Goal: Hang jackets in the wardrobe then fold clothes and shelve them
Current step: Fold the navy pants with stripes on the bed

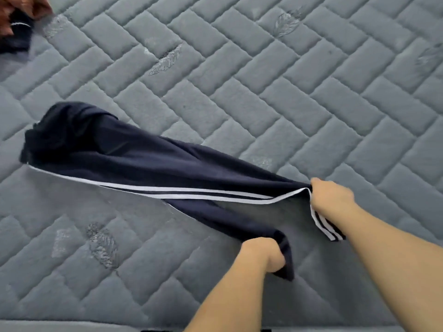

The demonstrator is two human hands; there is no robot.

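Dark trousers (134, 161) with white side stripes, stretched across the grey quilted mattress (263, 87), long axis from the bunched waist near the left edge down to the cuffs close by the near edge; right hand (332, 200) curled round one striped cuff, fabric pulled taut from it; left hand (262, 254) fisted round the other cuff, lower and closer to the near edge; both legs fanning out leftward and away from the hands, so both hands at the same end, neither nearer the waist. Probably straightening the legs one onto the other before a fold toward the waist; cuffs not yet aligned. At the far left corner, another person's hand (21, 10) holding a second dark garment (18, 37), grip unclear.
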